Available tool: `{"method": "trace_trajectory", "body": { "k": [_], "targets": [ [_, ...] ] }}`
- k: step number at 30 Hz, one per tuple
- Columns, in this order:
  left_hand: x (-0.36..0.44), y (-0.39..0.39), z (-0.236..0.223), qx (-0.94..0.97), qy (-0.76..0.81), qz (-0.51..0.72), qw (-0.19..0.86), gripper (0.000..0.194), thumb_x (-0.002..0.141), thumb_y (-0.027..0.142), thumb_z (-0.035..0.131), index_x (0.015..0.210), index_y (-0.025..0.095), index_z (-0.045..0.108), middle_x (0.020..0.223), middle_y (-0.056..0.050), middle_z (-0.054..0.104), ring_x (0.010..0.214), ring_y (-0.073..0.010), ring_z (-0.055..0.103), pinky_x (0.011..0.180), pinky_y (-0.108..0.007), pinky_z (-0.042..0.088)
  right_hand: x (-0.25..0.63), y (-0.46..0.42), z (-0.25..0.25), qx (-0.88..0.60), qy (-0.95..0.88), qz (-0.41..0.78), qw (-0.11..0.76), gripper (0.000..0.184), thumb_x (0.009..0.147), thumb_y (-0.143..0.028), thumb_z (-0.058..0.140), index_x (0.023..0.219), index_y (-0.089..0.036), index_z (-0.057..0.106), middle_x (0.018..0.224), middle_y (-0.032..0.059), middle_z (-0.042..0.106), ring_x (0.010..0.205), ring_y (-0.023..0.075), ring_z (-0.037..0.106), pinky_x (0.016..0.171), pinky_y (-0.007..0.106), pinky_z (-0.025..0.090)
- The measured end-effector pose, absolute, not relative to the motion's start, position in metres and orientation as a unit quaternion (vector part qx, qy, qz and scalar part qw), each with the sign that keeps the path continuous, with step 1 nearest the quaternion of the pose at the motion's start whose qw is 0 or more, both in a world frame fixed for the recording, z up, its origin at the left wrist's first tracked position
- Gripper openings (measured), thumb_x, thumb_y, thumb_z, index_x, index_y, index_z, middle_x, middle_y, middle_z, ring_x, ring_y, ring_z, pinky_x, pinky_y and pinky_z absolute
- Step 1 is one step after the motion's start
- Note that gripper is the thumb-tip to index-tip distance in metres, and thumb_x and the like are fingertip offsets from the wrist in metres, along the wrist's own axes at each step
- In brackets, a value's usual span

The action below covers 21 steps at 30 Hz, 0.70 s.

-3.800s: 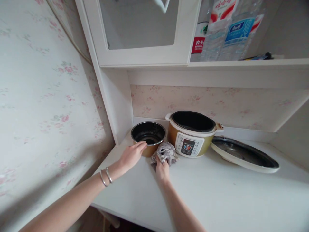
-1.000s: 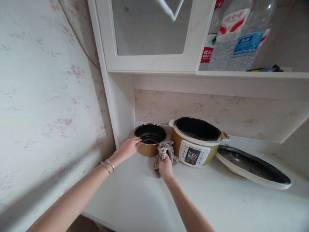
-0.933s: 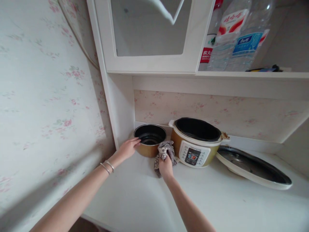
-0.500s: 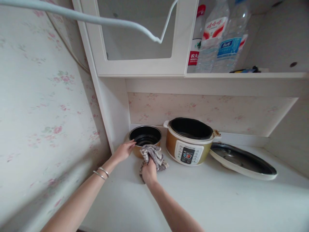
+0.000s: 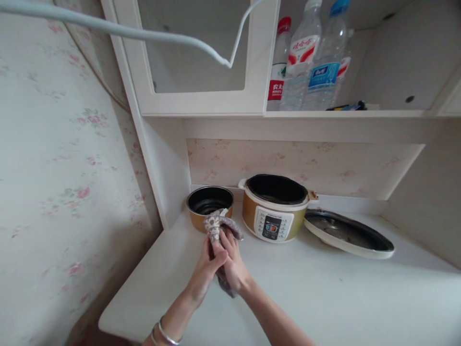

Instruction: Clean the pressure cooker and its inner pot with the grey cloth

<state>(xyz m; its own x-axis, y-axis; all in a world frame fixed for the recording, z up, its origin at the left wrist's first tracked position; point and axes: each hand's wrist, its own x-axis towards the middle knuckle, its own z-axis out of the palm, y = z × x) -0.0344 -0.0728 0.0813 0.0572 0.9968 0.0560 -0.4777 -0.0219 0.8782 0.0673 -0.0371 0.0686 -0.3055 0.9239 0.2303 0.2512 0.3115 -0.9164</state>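
Nearest the camera, both hands meet over the white bench [image 5: 324, 298], just in front of the rice cooker [image 5: 273, 211] and a little to its left. The left hand [image 5: 207, 271], with thin bangles at its wrist, closes around a grey patterned cloth [image 5: 219, 226] from the left, and the right hand [image 5: 233, 264] wraps the same cloth from the right, so the two hands touch each other with the cloth bunched between them. The upper end of the cloth sticks up above the fingers, and a short end hangs out below the palms. Just behind the cloth and left of the rice cooker stands the gold-sided inner pot [image 5: 210, 204] with its dark inside open to view, near the white cabinet post. The rice cooker itself stands upright on the bench with no lid on, its control panel facing forward. To the right of the rice cooker the lid [image 5: 347, 234] lies on the bench, close beside the cooker body. Above the rice cooker a shelf carries several plastic bottles [image 5: 313, 62], beside a white-framed cabinet door [image 5: 259, 57].
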Motion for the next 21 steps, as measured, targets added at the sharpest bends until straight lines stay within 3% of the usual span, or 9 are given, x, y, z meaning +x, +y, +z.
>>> {"method": "trace_trajectory", "body": {
  "k": [2,8,10,12,14,16,18,21],
  "targets": [
    [-0.024,-0.074,0.082,0.375,0.311,0.598,0.636,0.07,0.08,0.032,0.067,0.141,0.027,0.034,0.141,-0.008,0.046,0.131,-0.0242,0.04,0.111,-0.038,0.028,0.082,-0.043,0.074,-0.445,-0.701,0.392,0.395,0.052,0.092,-0.053,0.036,0.14,-0.034,0.036,0.152,0.0008,0.025,0.142,0.0269,0.009,0.114,0.053,0.003],
    [0.005,-0.073,0.053,0.208,0.344,0.538,0.741,0.057,0.081,0.039,0.063,0.132,0.016,0.049,0.124,-0.013,0.06,0.119,-0.0279,0.053,0.104,-0.041,0.038,0.12,-0.049,0.081,-0.461,-0.696,0.373,0.405,0.048,0.093,-0.054,0.029,0.119,-0.029,0.062,0.145,0.0014,0.035,0.137,0.0226,0.025,0.115,0.043,0.014],
    [0.01,-0.072,0.043,0.147,0.341,0.512,0.774,0.059,0.081,0.041,0.062,0.132,0.016,0.048,0.121,-0.013,0.062,0.116,-0.0282,0.055,0.103,-0.042,0.04,0.134,-0.042,0.073,-0.476,-0.683,0.381,0.403,0.047,0.09,-0.055,0.037,0.117,-0.026,0.063,0.145,0.0034,0.036,0.134,0.0233,0.032,0.111,0.041,0.025],
    [0.011,-0.073,0.037,0.113,0.326,0.479,0.807,0.062,0.081,0.045,0.061,0.133,0.015,0.047,0.118,-0.014,0.064,0.113,-0.0294,0.057,0.102,-0.044,0.04,0.15,-0.032,0.061,-0.501,-0.639,0.417,0.408,0.05,0.087,-0.055,0.042,0.121,-0.023,0.06,0.144,0.0068,0.038,0.114,0.0232,0.052,0.093,0.038,0.045],
    [0.011,-0.073,0.039,0.099,0.314,0.444,0.833,0.065,0.08,0.049,0.06,0.133,0.013,0.048,0.116,-0.015,0.065,0.111,-0.0308,0.059,0.101,-0.046,0.041,0.168,-0.025,0.052,-0.517,-0.587,0.468,0.411,0.054,0.085,-0.055,0.045,0.127,-0.024,0.054,0.128,0.0096,0.054,0.078,0.0172,0.062,0.067,0.033,0.051],
    [0.009,-0.074,0.045,0.098,0.318,0.426,0.841,0.065,0.079,0.051,0.06,0.13,0.012,0.05,0.114,-0.016,0.066,0.108,-0.0314,0.061,0.098,-0.046,0.043,0.187,-0.02,0.047,-0.516,-0.557,0.501,0.414,0.056,0.084,-0.054,0.047,0.131,-0.024,0.05,0.089,0.0041,0.067,0.057,0.0133,0.056,0.058,0.029,0.046],
    [0.009,-0.072,0.055,0.103,0.342,0.429,0.83,0.06,0.079,0.046,0.063,0.127,0.011,0.053,0.109,-0.016,0.068,0.104,-0.0309,0.063,0.095,-0.045,0.046,0.206,-0.017,0.045,-0.505,-0.547,0.514,0.425,0.054,0.083,-0.053,0.05,0.126,-0.021,0.054,0.059,-0.0024,0.059,0.056,0.0138,0.054,0.06,0.028,0.044],
    [0.008,-0.066,0.073,0.114,0.397,0.45,0.792,0.049,0.078,0.03,0.066,0.121,0.009,0.056,0.102,-0.014,0.07,0.099,-0.029,0.065,0.091,-0.041,0.05,0.231,-0.013,0.037,-0.485,-0.53,0.537,0.442,0.045,0.082,-0.052,0.05,0.105,-0.017,0.065,0.06,-0.0013,0.058,0.059,0.0136,0.054,0.061,0.027,0.042]
  ]
}}
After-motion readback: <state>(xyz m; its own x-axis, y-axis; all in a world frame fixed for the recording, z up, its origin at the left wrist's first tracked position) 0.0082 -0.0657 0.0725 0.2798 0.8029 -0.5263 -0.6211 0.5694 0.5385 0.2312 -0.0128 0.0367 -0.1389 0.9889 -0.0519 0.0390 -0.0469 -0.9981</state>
